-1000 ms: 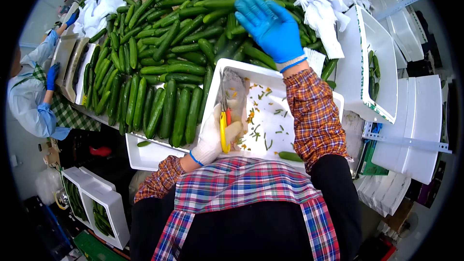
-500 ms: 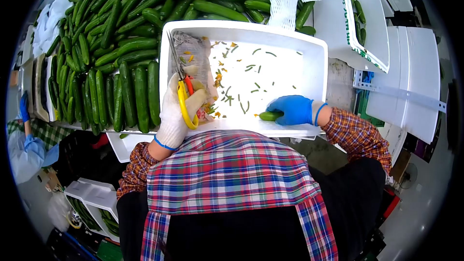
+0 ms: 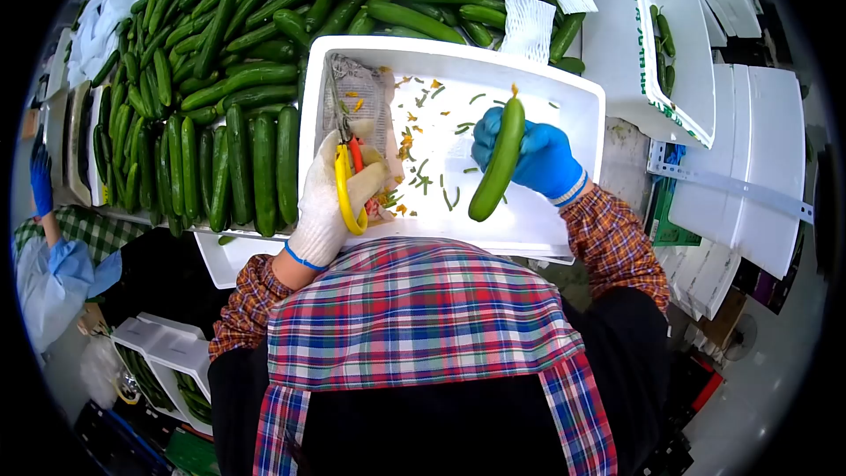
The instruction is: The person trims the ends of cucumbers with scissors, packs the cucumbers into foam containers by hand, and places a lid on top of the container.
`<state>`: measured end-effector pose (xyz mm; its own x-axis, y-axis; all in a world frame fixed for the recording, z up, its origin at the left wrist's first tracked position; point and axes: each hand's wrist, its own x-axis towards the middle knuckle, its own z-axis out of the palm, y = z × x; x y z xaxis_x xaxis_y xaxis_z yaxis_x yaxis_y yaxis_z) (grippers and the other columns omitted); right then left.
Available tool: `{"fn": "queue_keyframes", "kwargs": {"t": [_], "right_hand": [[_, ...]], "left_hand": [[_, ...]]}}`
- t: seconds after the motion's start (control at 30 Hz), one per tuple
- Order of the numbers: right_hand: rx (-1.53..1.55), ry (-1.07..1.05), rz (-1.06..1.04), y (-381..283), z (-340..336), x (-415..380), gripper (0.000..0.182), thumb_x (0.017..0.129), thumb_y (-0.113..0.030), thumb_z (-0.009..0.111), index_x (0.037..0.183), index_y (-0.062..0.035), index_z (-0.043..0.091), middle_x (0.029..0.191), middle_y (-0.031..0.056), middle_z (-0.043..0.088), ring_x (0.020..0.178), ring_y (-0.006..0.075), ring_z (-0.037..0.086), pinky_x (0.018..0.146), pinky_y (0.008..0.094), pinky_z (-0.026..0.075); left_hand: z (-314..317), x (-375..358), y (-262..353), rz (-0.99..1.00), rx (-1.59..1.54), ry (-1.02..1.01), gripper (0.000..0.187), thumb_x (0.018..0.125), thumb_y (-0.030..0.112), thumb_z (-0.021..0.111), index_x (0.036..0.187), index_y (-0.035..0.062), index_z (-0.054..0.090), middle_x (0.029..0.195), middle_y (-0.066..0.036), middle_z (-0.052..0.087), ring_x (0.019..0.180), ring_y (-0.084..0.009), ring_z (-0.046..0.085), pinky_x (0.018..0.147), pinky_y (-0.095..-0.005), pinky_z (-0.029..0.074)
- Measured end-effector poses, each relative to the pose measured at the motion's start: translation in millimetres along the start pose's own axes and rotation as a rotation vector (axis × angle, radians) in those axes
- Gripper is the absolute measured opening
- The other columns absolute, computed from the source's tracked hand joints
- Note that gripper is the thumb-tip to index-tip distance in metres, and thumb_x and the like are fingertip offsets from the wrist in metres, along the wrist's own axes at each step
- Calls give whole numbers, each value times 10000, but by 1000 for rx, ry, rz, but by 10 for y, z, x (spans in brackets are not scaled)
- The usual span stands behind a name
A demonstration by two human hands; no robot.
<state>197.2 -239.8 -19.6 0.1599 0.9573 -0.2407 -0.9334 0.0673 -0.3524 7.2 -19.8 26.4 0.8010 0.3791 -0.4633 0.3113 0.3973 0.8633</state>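
Observation:
My right hand (image 3: 535,159), in a blue glove, holds a green cucumber (image 3: 495,164) upright over the white foam tray (image 3: 582,106); a yellow flower bit sits at its top end. My left hand (image 3: 328,203), in a white glove, grips scissors (image 3: 345,172) with yellow and red handles, blades pointing away over a sheet of newspaper (image 3: 361,97) in the tray's left part. Green and orange trimmings lie scattered on the tray floor.
A large heap of cucumbers (image 3: 264,26) covers the table beyond and left of the tray, with a sorted row (image 3: 238,167) at the left. White foam boxes (image 3: 670,44) stand at the right. Another person in blue gloves (image 3: 40,181) works at far left.
My right hand lifted the cucumber from the tray's near edge and raised it upright over the tray. The left hand with the scissors stayed almost still.

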Motion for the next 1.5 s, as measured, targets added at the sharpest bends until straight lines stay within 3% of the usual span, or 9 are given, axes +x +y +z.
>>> {"fn": "queue_keyframes", "kwargs": {"t": [0.3, 0.57, 0.67, 0.73, 0.9, 0.97, 1.0, 1.3, 1.5], "right_hand": [[674, 26, -182, 207, 386, 210, 542, 760, -113, 556, 1298, -89, 498, 1116, 100, 521, 1014, 250, 549, 910, 419, 501], [884, 112, -265, 299, 456, 149, 423, 745, -114, 530, 1162, -47, 540, 1067, 98, 556, 1012, 249, 570, 935, 434, 511], [751, 198, -273, 332, 473, 125, 431, 742, -105, 532, 1168, -39, 541, 1061, 106, 578, 984, 248, 583, 931, 409, 511], [-119, 245, -361, 362, 524, 83, 438, 774, -104, 539, 1204, -19, 541, 1057, 110, 599, 963, 257, 601, 932, 392, 487], [-796, 443, -330, 488, 645, 38, 437, 783, -39, 557, 1220, -21, 563, 1028, 84, 608, 913, 210, 597, 860, 307, 481], [-1395, 364, -367, 483, 665, 17, 409, 753, -28, 590, 1160, -56, 618, 976, 89, 598, 873, 213, 600, 806, 312, 484], [-1535, 349, -486, 504, 695, 44, 396, 701, -29, 633, 1093, -76, 654, 925, 100, 588, 831, 244, 602, 755, 333, 487], [-1969, 274, -360, 417, 820, 41, 395, 662, -67, 642, 1056, -90, 667, 879, 103, 603, 820, 290, 599, 735, 370, 497], [-1408, 278, -196, 541, 641, -4, 401, 683, -103, 626, 1080, -55, 655, 911, 100, 593, 830, 220, 592, 766, 318, 484]], "left_hand": [[-10, -22, 14, -16, -30, -21, 596, 798, 51, 656, 1333, -34, 408, 949, -29, 572, 812, -116, 559, 742, -245, 472], [-21, -7, -37, 10, -13, -25, 567, 810, 42, 660, 1315, -40, 416, 945, -34, 581, 804, -112, 566, 728, -233, 479], [-20, -31, -8, -21, -23, -44, 499, 824, 36, 656, 1271, -39, 449, 897, -38, 578, 754, -110, 583, 687, -235, 511], [-40, -25, -9, -80, 37, -106, 461, 831, 42, 654, 1246, -30, 467, 909, -29, 581, 744, -97, 577, 666, -224, 506], [76, -35, 30, 113, -35, -178, 445, 813, 69, 676, 1223, 5, 516, 956, -33, 594, 826, -87, 586, 726, -225, 511], [107, -37, 194, 148, 238, -215, 524, 798, 78, 681, 1280, 2, 490, 1029, -82, 627, 866, -118, 611, 782, -248, 528], [153, -61, 289, 89, 243, -274, 576, 804, -68, 625, 1334, -57, 401, 1055, -40, 529, 876, -62, 526, 792, -196, 470], [154, 11, 285, 578, 848, -289, 431, 809, 84, 709, 1200, -8, 556, 886, -81, 662, 737, -115, 645, 678, -250, 545], [185, -10, 486, 51, 438, -306, 366, 816, 55, 693, 1145, 4, 539, 848, -60, 637, 723, -98, 609, 668, -251, 524]]}}
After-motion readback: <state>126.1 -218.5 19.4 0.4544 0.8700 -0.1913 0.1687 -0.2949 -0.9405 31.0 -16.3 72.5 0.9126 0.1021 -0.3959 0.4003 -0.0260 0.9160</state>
